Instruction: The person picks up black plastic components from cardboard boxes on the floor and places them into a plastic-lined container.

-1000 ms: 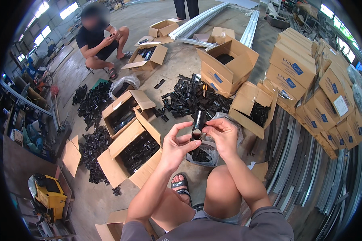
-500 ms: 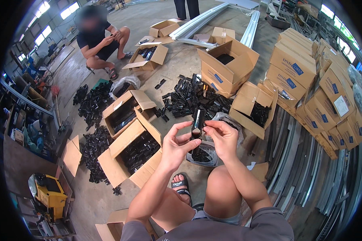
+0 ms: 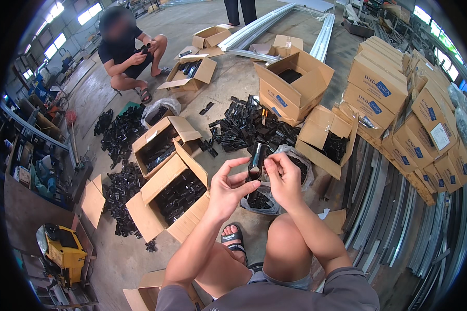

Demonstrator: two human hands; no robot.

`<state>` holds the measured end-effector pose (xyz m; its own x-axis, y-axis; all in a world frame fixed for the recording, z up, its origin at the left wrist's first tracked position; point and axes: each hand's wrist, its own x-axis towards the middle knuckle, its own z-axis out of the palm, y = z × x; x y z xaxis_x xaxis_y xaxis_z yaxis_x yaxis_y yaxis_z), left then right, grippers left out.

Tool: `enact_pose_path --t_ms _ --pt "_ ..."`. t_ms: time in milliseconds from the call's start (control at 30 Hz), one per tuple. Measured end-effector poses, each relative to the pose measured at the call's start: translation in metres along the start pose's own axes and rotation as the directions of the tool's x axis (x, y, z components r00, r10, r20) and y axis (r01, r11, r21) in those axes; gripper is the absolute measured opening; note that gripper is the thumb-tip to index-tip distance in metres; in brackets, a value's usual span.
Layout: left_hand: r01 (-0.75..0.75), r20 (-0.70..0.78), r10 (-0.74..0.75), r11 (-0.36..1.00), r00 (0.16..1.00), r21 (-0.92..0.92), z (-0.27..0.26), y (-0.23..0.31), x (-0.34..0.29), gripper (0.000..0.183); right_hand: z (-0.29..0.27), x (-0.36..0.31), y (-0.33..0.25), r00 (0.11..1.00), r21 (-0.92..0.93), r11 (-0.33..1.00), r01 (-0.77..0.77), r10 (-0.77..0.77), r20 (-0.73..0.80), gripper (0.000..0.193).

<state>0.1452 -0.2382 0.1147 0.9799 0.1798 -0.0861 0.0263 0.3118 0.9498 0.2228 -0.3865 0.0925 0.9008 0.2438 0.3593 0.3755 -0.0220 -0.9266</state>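
Note:
In front of my knees I hold a glossy black part (image 3: 258,153), shaped like a short curved bracket, roughly upright. My left hand (image 3: 227,187) is closed round its lower left side, with thumb and fingers on it. My right hand (image 3: 286,180) is pinched at the part's right edge; whatever sits between its fingertips is too small and hidden to name. Just below my hands stands a clear plastic bag (image 3: 267,210) of small black pieces. Another plastic bag (image 3: 307,179) of small black pieces is partly behind my right hand.
A heap of black parts (image 3: 244,127) lies ahead, with more heaps (image 3: 122,135) to the left. Open cartons (image 3: 140,207) of black parts surround me. Stacked cartons (image 3: 373,98) and long metal profiles (image 3: 379,207) line the right. A co-worker (image 3: 122,57) squats at far left, handling a dark piece.
My right hand has shifted slightly, its fingertips closer against the black part. The part has tilted a little to the right. The co-worker's hands have moved apart and lower.

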Motion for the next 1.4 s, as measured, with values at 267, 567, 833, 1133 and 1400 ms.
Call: enact_pose_path --t_ms 267,567,833,1133,1400 --pt "0.008 0.022 -0.006 0.998 1.000 -0.066 0.004 -0.002 0.002 0.058 -0.007 -0.002 0.005 0.994 -0.044 0.993 0.105 -0.105 0.001 0.020" --pt "0.013 0.008 -0.013 0.999 1.000 -0.040 -0.007 0.002 -0.004 0.057 0.003 -0.005 -0.003 0.993 -0.183 0.978 0.105 -0.095 0.065 0.015" --pt "0.019 0.021 -0.020 0.999 1.000 0.038 0.020 0.003 0.002 0.060 -0.017 -0.004 -0.012 0.985 -0.310 0.936 0.165 -0.174 -0.002 0.016" --pt "0.014 -0.077 -0.011 0.999 0.997 0.040 -0.031 0.004 -0.004 0.059 0.037 0.005 0.005 0.983 -0.222 0.957 0.185 -0.178 0.051 0.019" --pt "-0.168 -0.012 0.170 0.979 0.985 0.114 -0.033 0.030 0.023 0.056 -0.060 -0.017 0.037 0.966 0.045 0.981 -0.190 0.195 -0.171 0.046"
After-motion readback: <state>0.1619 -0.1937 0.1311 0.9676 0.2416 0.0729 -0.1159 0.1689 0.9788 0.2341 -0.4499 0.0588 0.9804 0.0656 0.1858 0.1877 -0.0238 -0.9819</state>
